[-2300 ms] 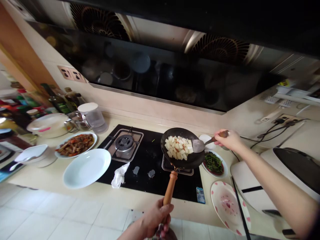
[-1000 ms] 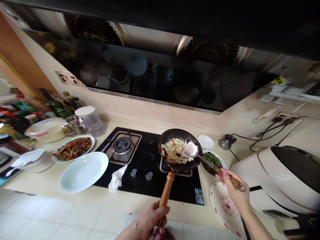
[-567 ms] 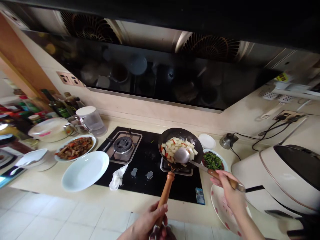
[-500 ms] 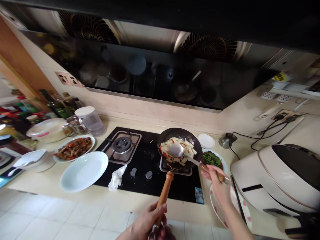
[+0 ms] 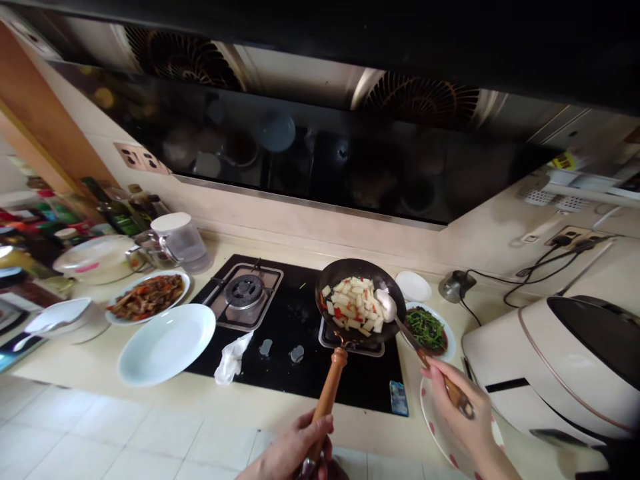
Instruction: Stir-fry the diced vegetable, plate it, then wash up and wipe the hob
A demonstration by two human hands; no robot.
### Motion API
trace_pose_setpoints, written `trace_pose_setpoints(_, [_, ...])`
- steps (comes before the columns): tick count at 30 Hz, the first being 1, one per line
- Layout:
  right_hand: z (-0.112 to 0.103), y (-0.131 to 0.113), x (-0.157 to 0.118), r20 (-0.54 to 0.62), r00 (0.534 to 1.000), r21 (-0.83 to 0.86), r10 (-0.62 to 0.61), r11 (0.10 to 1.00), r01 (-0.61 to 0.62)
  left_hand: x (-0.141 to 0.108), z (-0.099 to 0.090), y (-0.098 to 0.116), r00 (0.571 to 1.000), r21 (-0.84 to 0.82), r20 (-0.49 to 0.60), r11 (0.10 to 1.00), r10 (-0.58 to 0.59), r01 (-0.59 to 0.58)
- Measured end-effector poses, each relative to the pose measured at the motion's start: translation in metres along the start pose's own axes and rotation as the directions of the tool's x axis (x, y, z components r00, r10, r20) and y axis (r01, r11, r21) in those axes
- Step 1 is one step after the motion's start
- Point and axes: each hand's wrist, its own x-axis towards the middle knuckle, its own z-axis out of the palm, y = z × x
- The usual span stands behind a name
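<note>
Now spatula near edge of wok, greens beside.

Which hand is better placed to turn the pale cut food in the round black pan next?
Probably the right hand: it holds the wooden-handled metal spatula, whose blade is inside the pan at the food's edge. The left hand grips the pan's wooden handle.

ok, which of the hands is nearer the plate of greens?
Right. The right hand, on the spatula handle, is just on the near side of the plate of greens; the left hand, on the pan handle, is farther off, near left.
</note>
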Motion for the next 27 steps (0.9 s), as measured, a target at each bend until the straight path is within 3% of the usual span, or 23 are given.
trace_pose_setpoints(5, [0.003, -0.005, -0.017, -0.052, 0.992, 0.091, 0.116, 0.990, -0.111, 0.002, -0.004, -0.003, 0.999, 0.034, -0.002, 0.998, 0.050, -0.050])
trace_pose_setpoints(7, [0.021, 0.000, -0.011, -0.047, 0.961, 0.222, 0.271, 0.941, -0.255, 0.002, -0.003, -0.002, 0.999, 0.036, -0.004, 0.998, 0.046, -0.046])
trace_pose_setpoints(9, [0.045, 0.007, -0.001, -0.032, 0.899, 0.379, 0.436, 0.838, -0.393, 0.003, -0.003, -0.001, 1.000, 0.043, -0.002, 0.999, 0.023, -0.022])
trace_pose_setpoints(12, [0.068, 0.017, 0.014, -0.069, 0.856, 0.494, 0.512, 0.763, -0.417, 0.005, -0.003, -0.002, 1.000, 0.057, -0.011, 0.998, 0.020, -0.019])
trace_pose_setpoints(16, [0.051, 0.020, 0.018, -0.146, 0.888, 0.371, 0.435, 0.857, -0.358, 0.007, -0.005, -0.004, 0.998, 0.085, -0.006, 0.995, 0.055, -0.055])
trace_pose_setpoints(20, [0.026, 0.010, 0.010, -0.081, 0.851, 0.351, 0.519, 0.814, -0.463, 0.007, -0.006, -0.004, 0.999, 0.089, -0.003, 0.995, 0.035, -0.035])
trace_pose_setpoints(23, [0.024, 0.003, 0.005, -0.002, 0.830, 0.383, 0.557, 0.768, -0.514, 0.007, -0.007, -0.005, 0.999, 0.091, 0.001, 0.995, 0.032, -0.032])
trace_pose_setpoints(27, [0.028, 0.004, 0.009, -0.088, 0.862, 0.345, 0.499, 0.827, -0.443, 0.008, -0.008, -0.006, 1.000, 0.098, 0.011, 0.995, 0.029, -0.030])
